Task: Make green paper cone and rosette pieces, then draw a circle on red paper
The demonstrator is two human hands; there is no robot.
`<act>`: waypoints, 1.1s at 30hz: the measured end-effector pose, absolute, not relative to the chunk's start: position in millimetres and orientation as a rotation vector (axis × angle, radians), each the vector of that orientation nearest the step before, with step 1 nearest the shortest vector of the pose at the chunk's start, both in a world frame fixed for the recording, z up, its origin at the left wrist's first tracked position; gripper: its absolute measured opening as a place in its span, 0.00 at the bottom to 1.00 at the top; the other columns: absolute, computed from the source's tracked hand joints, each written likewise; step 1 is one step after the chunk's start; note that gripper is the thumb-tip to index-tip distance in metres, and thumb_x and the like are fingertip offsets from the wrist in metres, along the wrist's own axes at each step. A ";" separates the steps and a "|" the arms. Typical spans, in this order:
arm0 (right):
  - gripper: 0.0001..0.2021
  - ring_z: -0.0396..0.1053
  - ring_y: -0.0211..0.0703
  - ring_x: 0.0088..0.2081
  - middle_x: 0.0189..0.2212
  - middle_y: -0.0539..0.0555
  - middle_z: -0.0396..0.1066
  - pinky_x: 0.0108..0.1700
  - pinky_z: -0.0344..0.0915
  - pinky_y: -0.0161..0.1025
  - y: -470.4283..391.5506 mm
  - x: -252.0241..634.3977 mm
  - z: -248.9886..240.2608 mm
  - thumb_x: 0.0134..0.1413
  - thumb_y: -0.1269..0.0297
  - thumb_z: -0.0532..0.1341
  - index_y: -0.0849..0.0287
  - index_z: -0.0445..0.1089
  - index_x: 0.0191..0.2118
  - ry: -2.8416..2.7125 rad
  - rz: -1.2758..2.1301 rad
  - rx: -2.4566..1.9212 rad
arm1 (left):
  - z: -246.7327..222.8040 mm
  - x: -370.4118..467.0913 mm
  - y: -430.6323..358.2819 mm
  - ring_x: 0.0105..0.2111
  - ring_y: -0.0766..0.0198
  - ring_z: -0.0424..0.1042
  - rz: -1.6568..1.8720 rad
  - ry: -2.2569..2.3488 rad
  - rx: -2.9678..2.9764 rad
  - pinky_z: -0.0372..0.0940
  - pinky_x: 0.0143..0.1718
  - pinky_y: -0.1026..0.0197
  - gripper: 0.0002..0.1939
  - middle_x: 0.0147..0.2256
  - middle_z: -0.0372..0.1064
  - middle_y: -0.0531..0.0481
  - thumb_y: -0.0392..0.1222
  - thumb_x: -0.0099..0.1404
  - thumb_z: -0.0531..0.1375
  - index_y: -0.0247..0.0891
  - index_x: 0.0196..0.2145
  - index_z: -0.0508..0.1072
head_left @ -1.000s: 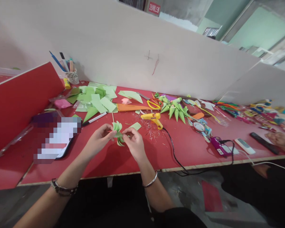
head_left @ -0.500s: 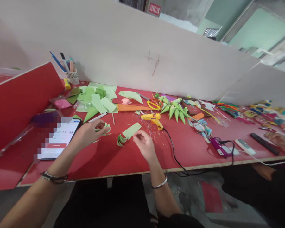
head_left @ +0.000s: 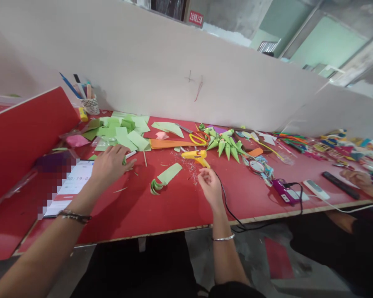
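Green curled paper [head_left: 124, 160] shows at the left hand [head_left: 112, 163], whose fingers bend downward; with the fingertips partly hidden, I cannot tell whether they pinch it. The right hand [head_left: 211, 188] has loosely curled, parted fingers holding nothing visible, near one yellow glue gun [head_left: 194, 155]. Between the hands, one fringed green strip [head_left: 170, 174] lies on the red surface [head_left: 143, 215]. Half a second ago, both hands were closer to that strip. Farther back, one patterned cup [head_left: 90, 106] holds a blue pen [head_left: 70, 85], a black-capped pen [head_left: 80, 85] and others.
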State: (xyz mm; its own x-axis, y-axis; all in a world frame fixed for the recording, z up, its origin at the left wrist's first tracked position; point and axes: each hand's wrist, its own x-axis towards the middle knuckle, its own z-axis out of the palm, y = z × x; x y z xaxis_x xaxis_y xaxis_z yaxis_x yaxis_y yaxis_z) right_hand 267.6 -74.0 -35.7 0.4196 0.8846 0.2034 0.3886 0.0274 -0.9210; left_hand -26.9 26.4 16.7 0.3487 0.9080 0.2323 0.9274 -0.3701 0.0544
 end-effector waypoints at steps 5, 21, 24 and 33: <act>0.20 0.64 0.44 0.38 0.38 0.57 0.64 0.41 0.64 0.43 -53.6 298.3 -35.7 0.44 0.61 0.59 0.60 0.61 0.45 -1.252 0.273 -1.770 | 4.4 -4.6 -4.7 0.33 0.61 0.67 -0.609 -1.720 -2.737 0.60 0.34 0.61 0.19 0.42 0.65 0.46 0.53 0.61 0.50 0.37 0.43 0.64; 0.09 0.69 0.49 0.37 0.32 0.58 0.71 0.37 0.60 0.39 -0.2 324.1 -41.7 0.44 0.67 0.60 0.60 0.69 0.35 -1.594 0.326 -2.029 | -26.4 22.1 -25.2 0.41 0.57 0.68 -0.514 -1.815 -3.145 0.61 0.41 0.59 0.17 0.44 0.65 0.46 0.38 0.56 0.49 0.39 0.44 0.66; 0.12 0.69 0.51 0.39 0.34 0.59 0.71 0.39 0.60 0.40 2.6 322.8 -39.2 0.47 0.64 0.57 0.60 0.66 0.40 -1.500 0.315 -1.965 | -28.9 21.2 -26.5 0.40 0.57 0.67 -0.524 -1.814 -3.164 0.61 0.42 0.58 0.16 0.41 0.64 0.45 0.40 0.57 0.49 0.38 0.43 0.67; 0.15 0.69 0.41 0.24 0.21 0.50 0.68 0.27 0.64 0.36 -1.2 305.4 -41.1 0.50 0.53 0.53 0.61 0.61 0.37 -1.207 0.519 -1.643 | -19.0 25.8 -25.7 0.34 0.61 0.68 -0.332 -1.675 -3.186 0.61 0.35 0.60 0.17 0.39 0.64 0.45 0.37 0.63 0.42 0.38 0.40 0.69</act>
State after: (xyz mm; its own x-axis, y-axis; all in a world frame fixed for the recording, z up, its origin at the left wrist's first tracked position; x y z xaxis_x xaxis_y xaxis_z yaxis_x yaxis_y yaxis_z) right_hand 305.4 -1.2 -41.1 0.4117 0.8882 0.2039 0.4634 -0.0114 -0.8861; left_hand 25.8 -25.7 -19.0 0.5781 0.8139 -0.0582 0.7302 -0.4841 0.4822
